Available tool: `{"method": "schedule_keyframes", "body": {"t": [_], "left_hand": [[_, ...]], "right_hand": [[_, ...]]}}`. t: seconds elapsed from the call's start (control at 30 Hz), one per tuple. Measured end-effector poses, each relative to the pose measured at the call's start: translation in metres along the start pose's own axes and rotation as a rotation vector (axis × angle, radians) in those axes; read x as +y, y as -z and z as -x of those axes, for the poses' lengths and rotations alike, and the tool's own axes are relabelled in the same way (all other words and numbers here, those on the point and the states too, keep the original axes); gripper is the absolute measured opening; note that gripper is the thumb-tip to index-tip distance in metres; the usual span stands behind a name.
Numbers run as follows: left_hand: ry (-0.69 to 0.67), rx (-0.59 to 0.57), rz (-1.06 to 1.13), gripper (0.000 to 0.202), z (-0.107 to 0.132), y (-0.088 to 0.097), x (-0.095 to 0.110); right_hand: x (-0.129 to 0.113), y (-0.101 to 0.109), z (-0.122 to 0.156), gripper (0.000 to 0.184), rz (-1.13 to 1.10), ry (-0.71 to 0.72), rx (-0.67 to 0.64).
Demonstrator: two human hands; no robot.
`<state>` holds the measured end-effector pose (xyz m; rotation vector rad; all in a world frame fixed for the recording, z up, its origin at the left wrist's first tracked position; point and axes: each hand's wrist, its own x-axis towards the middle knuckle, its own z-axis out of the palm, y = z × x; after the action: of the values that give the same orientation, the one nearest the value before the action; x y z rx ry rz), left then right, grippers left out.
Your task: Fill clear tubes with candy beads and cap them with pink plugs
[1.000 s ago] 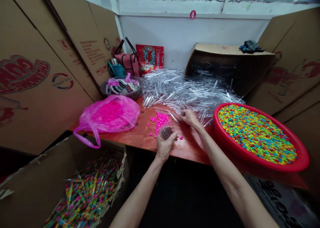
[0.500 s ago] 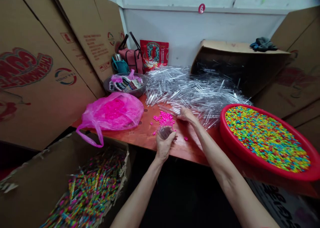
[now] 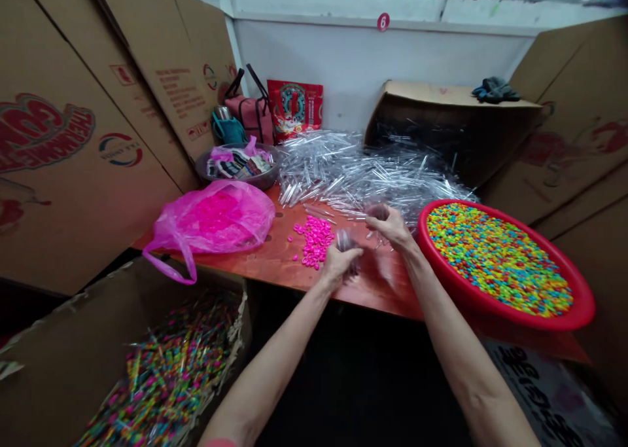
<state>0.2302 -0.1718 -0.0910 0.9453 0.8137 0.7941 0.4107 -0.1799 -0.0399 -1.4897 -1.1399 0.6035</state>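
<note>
My left hand is wrapped round a bundle of clear plastic tubes, blurred by motion, above the front of the table. Just left of it lies a loose cluster of bright pink candies. My right hand is bent at the near edge of a large heap of clear plastic tubes. Its fingertips are smeared, and whether they grip anything is unclear. A few tubes lie apart beyond the candies.
A pink plastic bag and a grey basin stand on the orange table at left. A red tub of multicoloured candies is at right. Below left, a carton holds filled tubes. Another carton lies behind the heap.
My left hand has moved right with its tubes, away from the pink candies, which now show more fully. The right hand has shifted right along the heap's edge. The view has shifted slightly.
</note>
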Motion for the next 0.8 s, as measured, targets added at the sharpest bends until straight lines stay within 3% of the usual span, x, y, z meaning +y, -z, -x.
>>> {"method": "schedule_keyframes", "body": {"t": [0.07,0.17,0.3,0.4,0.5,0.63,0.7,0.8], "left_hand": [[-0.054,0.026,0.001,0.045,-0.012,0.003,0.010],[-0.173,-0.020,0.038,0.048,-0.014,0.002,0.027],[-0.331,-0.130,0.101,0.045,-0.001,-0.020,0.044],[-0.357,-0.251,0.057,0.044,0.005,-0.047,0.058],[-0.366,-0.360,-0.033,0.044,0.002,-0.075,0.072],[-0.382,-0.460,-0.091,0.041,-0.001,-0.111,0.081],[-0.383,-0.476,-0.068,0.041,0.004,-0.131,0.079],[-0.364,-0.429,0.065,0.043,0.021,-0.155,0.072]], "right_hand": [[-0.008,0.004,0.017,0.043,-0.162,-0.013,0.014],[-0.025,0.003,0.041,0.042,-0.260,0.029,0.019],[-0.053,0.013,0.062,0.036,-0.322,0.062,0.016],[-0.076,0.054,0.070,0.035,-0.207,0.146,0.008],[-0.092,0.123,0.078,0.034,0.004,0.182,-0.027],[-0.095,0.205,0.102,0.039,0.058,0.153,0.089],[-0.092,0.222,0.115,0.038,0.022,0.145,0.149],[-0.089,0.212,0.130,0.036,-0.091,0.160,0.257]]}}
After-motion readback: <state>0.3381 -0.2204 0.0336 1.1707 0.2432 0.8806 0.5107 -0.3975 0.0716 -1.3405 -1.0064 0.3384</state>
